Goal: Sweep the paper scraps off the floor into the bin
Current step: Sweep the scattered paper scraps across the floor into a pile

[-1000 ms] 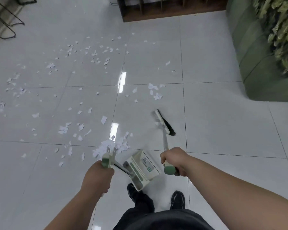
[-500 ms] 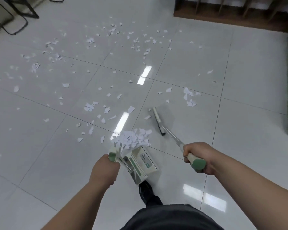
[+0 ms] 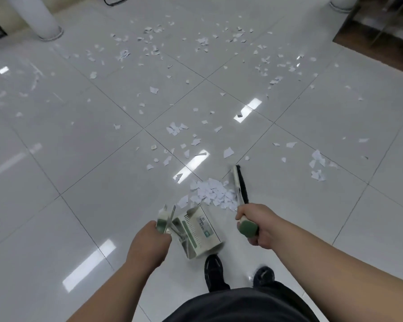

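Glossy pale floor tiles (image 3: 84,228), dark grout lines, ceiling lights mirrored in strips; white column base (image 3: 45,31) far left, dark wooden furniture (image 3: 382,31) far right

Item 1 — paper scraps, loose (image 3: 172,129): small torn white pieces strewn over most of the floor ahead, thickest toward the far side, a few off to the right. Judged near weightless and flimsy, likely to skate on the polished tile or lift in any draught; short, low strokes should suit them better than fast ones

Item 2 — gathered pile (image 3: 213,192): scraps heaped just ahead of the pan mouth, brush head touching its right edge

Item 3 — dustpan (image 3: 199,233): pale upright pan with green trim and a label, resting on the floor near the person's dark shoes (image 3: 213,270). Left hand (image 3: 149,242) closed in a fist round the green grip of its handle

Item 4 — broom (image 3: 240,184): black bristles, pale head, thin metal shaft. Right hand (image 3: 254,226) wrapped tight round the green end grip — the sensible place to hold, giving reach and a light wrist flick

Status, as judged: one pile ready to be pushed in; most scraps not yet collected. No bin in sight beyond the pan
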Motion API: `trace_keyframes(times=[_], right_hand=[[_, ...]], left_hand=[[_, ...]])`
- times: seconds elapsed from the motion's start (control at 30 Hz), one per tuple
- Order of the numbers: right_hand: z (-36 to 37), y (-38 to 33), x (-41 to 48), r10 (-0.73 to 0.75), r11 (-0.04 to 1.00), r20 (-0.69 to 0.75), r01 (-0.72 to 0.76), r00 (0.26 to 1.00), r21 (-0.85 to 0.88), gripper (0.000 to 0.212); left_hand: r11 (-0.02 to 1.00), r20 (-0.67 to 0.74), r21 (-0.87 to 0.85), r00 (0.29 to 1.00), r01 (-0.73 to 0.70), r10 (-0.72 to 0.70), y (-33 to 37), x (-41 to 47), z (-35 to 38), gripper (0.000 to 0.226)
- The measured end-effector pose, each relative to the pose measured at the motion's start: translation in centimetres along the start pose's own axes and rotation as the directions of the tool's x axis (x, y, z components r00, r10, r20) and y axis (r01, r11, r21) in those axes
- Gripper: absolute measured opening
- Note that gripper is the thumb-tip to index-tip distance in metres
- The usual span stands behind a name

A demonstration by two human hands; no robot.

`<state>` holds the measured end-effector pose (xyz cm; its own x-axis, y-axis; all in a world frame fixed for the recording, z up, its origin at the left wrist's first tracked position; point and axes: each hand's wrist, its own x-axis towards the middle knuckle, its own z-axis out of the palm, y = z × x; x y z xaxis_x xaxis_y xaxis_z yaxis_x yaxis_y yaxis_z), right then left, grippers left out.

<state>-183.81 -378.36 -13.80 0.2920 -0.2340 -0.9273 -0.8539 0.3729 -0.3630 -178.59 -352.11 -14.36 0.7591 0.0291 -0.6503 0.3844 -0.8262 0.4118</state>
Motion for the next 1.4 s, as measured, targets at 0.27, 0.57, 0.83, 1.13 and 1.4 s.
trace_keyframes(times=[0.27,0.57,0.83,1.13,1.4], right_hand=[[5.8,-2.5,-2.0,-0.103,0.980,0.088,0.116,0.991,-0.160,0.039],[8.4,-5.1,-5.6,-0.050,0.934,0.334,0.162,0.941,-0.318,0.019],[6.9,-5.6,-1.8,0.221,0.903,0.487,0.012,0.845,-0.430,0.038],[-0.5,-8.8,3.2,0.350,0.800,0.504,0.029,0.790,-0.600,0.039],[-6.9,-14.6,7.1,0.240,0.816,0.388,0.032,0.890,-0.577,0.049]], left_hand=[[0.972,-0.072,-0.172,0.982,0.162,-0.176,-5.3,-1.3,-2.4,0.014],[0.926,-0.146,-0.247,0.934,0.284,-0.325,-7.8,-3.8,-2.3,0.007],[0.840,-0.184,-0.315,0.840,0.442,-0.511,-6.9,-6.2,1.0,0.015],[0.718,-0.248,-0.470,0.704,0.514,-0.666,-1.3,-11.1,6.9,0.005],[0.646,-0.266,-0.558,0.625,0.521,-0.734,4.0,-12.4,10.2,0.011]])
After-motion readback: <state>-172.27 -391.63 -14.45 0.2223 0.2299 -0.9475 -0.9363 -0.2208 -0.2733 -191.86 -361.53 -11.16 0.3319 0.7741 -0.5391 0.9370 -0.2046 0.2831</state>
